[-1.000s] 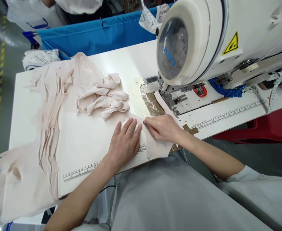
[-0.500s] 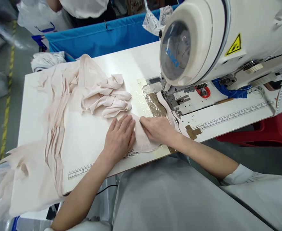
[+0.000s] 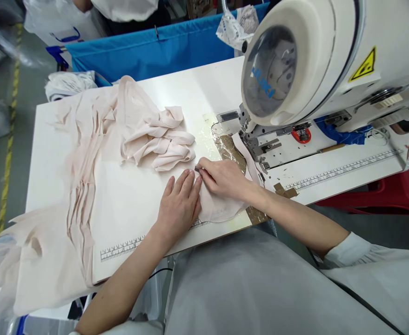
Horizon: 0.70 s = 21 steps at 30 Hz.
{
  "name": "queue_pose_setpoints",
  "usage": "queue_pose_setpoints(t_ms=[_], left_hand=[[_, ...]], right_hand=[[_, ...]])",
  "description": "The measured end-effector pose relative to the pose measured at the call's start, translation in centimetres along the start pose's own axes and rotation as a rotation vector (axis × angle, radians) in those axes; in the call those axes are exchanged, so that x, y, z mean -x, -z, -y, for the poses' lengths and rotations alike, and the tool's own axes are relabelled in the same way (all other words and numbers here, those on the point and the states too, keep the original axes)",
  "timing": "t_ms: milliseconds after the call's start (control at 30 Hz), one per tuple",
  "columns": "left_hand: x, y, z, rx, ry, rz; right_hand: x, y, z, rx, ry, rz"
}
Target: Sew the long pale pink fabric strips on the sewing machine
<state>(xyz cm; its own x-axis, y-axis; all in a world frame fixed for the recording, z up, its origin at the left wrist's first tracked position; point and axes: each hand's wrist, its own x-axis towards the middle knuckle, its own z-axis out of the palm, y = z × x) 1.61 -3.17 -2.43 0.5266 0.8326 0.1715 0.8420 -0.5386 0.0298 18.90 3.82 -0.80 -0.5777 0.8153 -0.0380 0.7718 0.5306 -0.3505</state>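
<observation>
My left hand (image 3: 180,204) lies flat at the left edge of a pale pink fabric piece (image 3: 221,207), fingers stretched out. Close beside its fingertips, my right hand (image 3: 221,177) is closed in a pinch. A small dark metal tip (image 3: 197,169) pokes out from the right fingers; the rest of that tool is hidden, so its kind is unclear. The fabric runs from under both hands up to the presser-foot area of the white sewing machine (image 3: 295,70). A crumpled heap of pink fabric (image 3: 158,139) sits just beyond my left hand.
Stacked pink fabric strips (image 3: 83,186) hang over the left table edge. Ruler tapes (image 3: 344,170) mark the front of the white table (image 3: 130,200). A blue cloth bin (image 3: 130,51) borders the back, with a person behind it. A red stool (image 3: 375,190) stands at the right.
My right fingers have shifted slightly up and left, and a dark metal tip now shows at them. My left hand has slid a little right. The whole view has shifted slightly.
</observation>
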Motion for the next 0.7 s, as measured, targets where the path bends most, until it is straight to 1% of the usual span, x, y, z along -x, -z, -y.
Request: queue_pose_setpoints(t_ms=[133,267,367,467,533,567,700], left_hand=[[0.0,-0.1,-0.1,-0.012,-0.009,-0.016],[-0.1,0.0,0.0,0.000,-0.008,-0.020],[-0.3,0.1,0.1,0.001,-0.015,-0.022],[-0.4,0.2,0.0,0.026,-0.003,-0.002],[-0.4,0.1,-0.1,0.043,0.014,0.000],[-0.4,0.0,-0.2,0.051,0.023,-0.001],[-0.2,-0.3,-0.6,0.076,0.039,-0.008]], right_hand=[[-0.2,-0.2,0.2,0.018,0.007,0.004],[0.2,0.2,0.2,0.054,0.025,0.031],[0.9,1.0,-0.6,-0.031,0.018,0.033],[1.7,1.6,-1.6,-0.220,-0.055,-0.101],[2.2,1.6,-1.8,-0.268,-0.082,-0.177],[2.3,1.5,-1.7,-0.258,-0.080,-0.180],[2.3,0.4,-0.7,-0.133,-0.049,-0.086]])
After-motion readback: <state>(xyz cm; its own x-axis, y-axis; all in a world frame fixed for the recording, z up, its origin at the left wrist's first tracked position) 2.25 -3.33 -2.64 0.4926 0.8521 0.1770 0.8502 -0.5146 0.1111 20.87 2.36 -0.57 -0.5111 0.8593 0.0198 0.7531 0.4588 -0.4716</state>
